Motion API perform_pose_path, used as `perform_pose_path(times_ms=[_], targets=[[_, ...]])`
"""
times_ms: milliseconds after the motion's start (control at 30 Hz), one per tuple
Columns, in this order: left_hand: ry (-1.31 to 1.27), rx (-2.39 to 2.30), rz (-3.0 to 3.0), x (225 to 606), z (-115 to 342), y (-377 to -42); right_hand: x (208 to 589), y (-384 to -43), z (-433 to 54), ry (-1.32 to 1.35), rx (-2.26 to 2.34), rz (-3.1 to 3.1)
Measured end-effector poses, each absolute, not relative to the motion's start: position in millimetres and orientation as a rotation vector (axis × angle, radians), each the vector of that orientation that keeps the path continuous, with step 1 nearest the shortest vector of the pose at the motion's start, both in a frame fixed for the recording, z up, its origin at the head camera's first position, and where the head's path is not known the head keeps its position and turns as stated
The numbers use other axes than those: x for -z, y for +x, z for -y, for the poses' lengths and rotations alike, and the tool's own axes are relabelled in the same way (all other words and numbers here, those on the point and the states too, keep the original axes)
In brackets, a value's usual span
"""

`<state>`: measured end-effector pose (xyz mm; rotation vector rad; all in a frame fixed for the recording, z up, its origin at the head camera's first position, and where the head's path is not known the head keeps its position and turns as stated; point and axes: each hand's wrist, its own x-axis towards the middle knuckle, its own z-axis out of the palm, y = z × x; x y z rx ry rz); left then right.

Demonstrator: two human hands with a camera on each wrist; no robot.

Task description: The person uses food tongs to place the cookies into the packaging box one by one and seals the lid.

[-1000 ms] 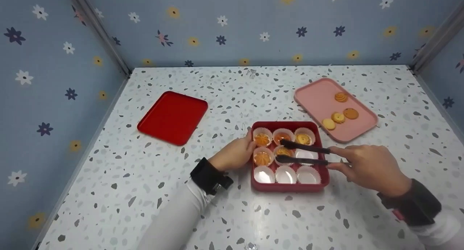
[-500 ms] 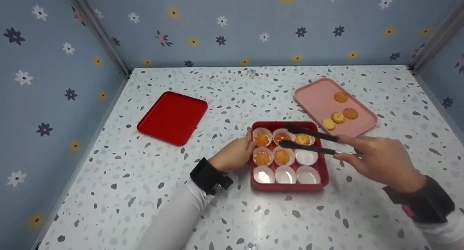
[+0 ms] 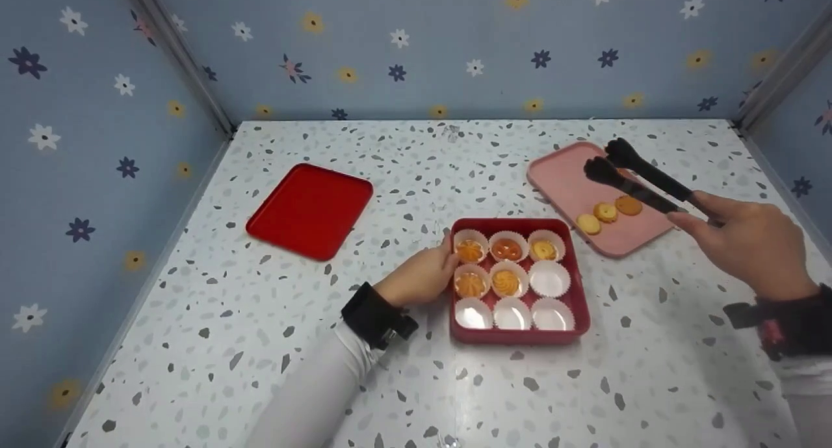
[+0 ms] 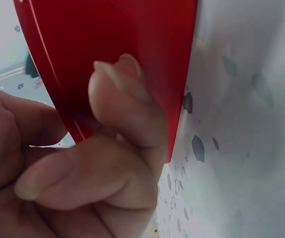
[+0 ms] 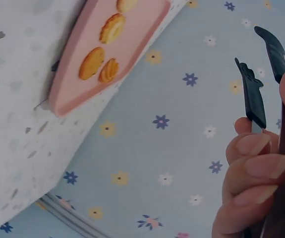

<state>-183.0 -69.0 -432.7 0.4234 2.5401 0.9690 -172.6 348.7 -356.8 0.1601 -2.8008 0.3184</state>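
Observation:
My right hand [image 3: 747, 240] grips a pair of black-tipped tongs [image 3: 640, 178] by the handles. The arms of the tongs stand apart over the pink tray [image 3: 565, 168], nothing between their tips. On that tray lie a pale round cookie [image 3: 589, 224], a ring-shaped cookie [image 3: 605, 212] and a brown cookie [image 3: 628, 205]; a swirl cookie [image 5: 109, 70] is mostly hidden behind the tongs in the head view. My left hand [image 3: 422, 276] holds the left wall of a red box [image 3: 520, 336], several fingers curled against its outside [image 4: 152, 29]. Paper cups inside hold cookies, including a swirl cookie [image 3: 506, 282] in the middle.
Several paper cups [image 3: 550, 279] in the box's front row and at middle right hold nothing. A flat red tray [image 3: 312, 210] lies on the speckled table [image 3: 416, 168] to the left. Flowered panels [image 3: 442, 51] stand behind and at both sides.
My right hand has carried the tongs from over the red box to the upper right, above the pink tray. The swirl cookie stays in the middle cup. My left hand has not moved.

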Motion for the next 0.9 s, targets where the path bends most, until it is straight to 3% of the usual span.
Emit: perform_pose_path(times_ms=[267,900], targets=[[0.406,-0.99,-2.525,432.4,71.0,-182.7,379.7,-204.7,-372.0,-0.14,-0.427,3.036],[0.442,-0.99,-2.541,431.8,69.5,-182.8,409.4,-237.5,-379.7,-0.134,-0.33,3.094]])
